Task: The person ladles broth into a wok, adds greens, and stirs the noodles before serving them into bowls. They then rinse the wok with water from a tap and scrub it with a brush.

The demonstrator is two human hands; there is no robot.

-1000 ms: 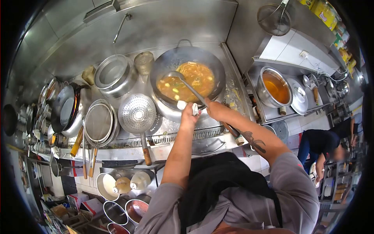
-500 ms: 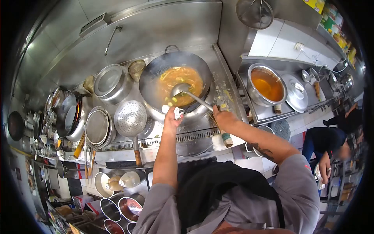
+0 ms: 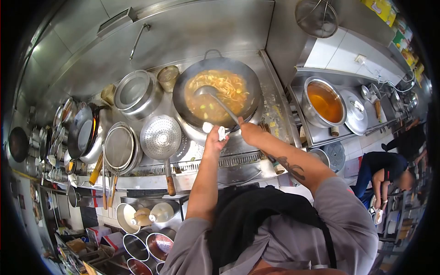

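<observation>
A large dark wok (image 3: pixel 183 107) sits on the stove, holding steaming noodles (image 3: pixel 227 89) in orange-brown broth with green pieces. My left hand (image 3: pixel 214 140) is closed on a white cloth (image 3: pixel 222 133) at the wok's near rim. My right hand (image 3: pixel 250 132) grips the handle of a metal ladle (image 3: pixel 206 90), whose bowl lies in the broth at the left part of the wok. Left of the wok, a perforated skimmer (image 3: pixel 160 136) rests on the counter.
At the right stands a steel pot (image 3: pixel 310 116) of orange liquid beside a metal lid (image 3: pixel 355 114). Strainers (image 3: pixel 118 149) and stacked pans (image 3: pixel 133 94) lie to the left. Several containers (image 3: pixel 126 217) stand below the counter. Another person (image 3: pixel 382 167) bends at the far right.
The ladle bowl has moved to the upper left within the wok, and my right hand has come closer to my left hand. The noodles show more clearly. The whole view has shifted slightly.
</observation>
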